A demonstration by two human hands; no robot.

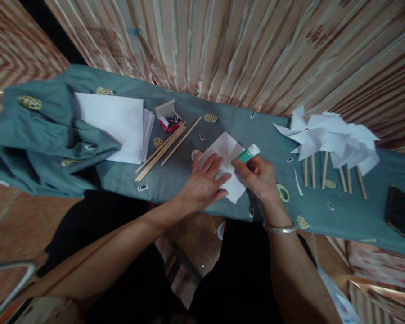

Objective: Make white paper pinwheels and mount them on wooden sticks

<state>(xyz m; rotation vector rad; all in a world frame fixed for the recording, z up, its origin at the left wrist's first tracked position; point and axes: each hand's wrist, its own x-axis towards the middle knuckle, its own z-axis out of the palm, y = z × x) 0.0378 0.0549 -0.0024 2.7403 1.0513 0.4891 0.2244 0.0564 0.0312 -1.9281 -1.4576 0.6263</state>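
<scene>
A square of white paper [227, 145] with crease lines lies turned cornerwise on the cloth in front of me. My left hand [200, 182] rests on its left part, palm down and fingers spread. Pinched in my right hand [261, 177] is a glue stick [245, 155] with a green and white label, held tilted just above the paper's right side. Whether its lower tip touches the paper is hidden by my fingers. A small round white piece [195, 154], perhaps a cap, sits by my left fingertips. Close to my right wrist lies a pale green ring-shaped handle [283, 192], partly covered.
Left of the paper are several wooden sticks [165, 150], an open red box [170, 122] of small dark items and a stack of white paper [114, 123]. Several paper pinwheels [327, 132] on sticks, a paper strip [298, 182] and a phone [398, 211] lie rightward.
</scene>
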